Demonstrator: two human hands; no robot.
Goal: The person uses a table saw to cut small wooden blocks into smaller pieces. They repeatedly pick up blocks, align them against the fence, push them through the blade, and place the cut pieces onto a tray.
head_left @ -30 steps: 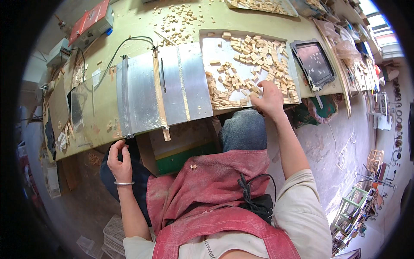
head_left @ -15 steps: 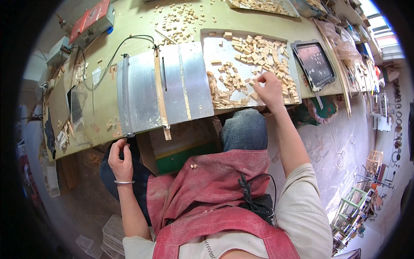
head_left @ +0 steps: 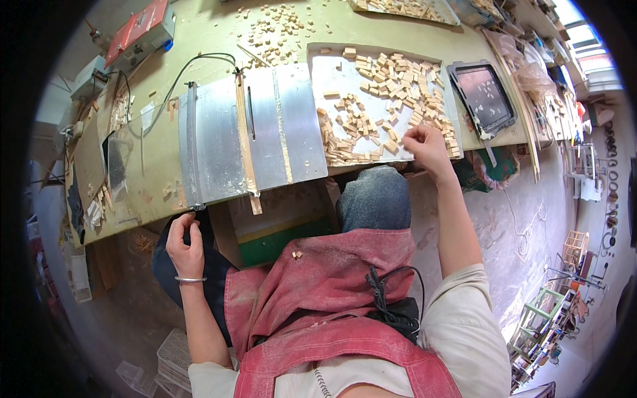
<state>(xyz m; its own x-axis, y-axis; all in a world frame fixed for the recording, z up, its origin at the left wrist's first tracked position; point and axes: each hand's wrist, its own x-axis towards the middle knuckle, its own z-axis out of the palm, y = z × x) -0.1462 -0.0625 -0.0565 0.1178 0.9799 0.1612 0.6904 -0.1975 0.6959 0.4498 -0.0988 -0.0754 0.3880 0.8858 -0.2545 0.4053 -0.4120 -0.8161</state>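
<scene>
My right hand (head_left: 428,149) hovers over the front right of a shallow white tray (head_left: 355,71) of small wooden blocks (head_left: 398,83). Its fingers are drawn together; whether a block sits between them is hidden. Below the table's front edge, my left hand (head_left: 186,244) is curled beside the front end of a metal rail (head_left: 192,152), and what it may hold cannot be made out. Between the hands lies a flat metal plate (head_left: 219,142) with a narrow dark slot, a wooden strip (head_left: 245,132) running front to back along it.
A black-framed tray (head_left: 483,99) with small pale pieces lies right of the blocks. Loose blocks (head_left: 279,33) are scattered on the green table (head_left: 206,33) behind the plate. A red-topped box (head_left: 141,33) stands at the back left. A black cable (head_left: 176,86) loops over the table.
My right hand has moved slightly right and toward me over the tray, uncovering blocks near its middle. My left hand stays in place.
</scene>
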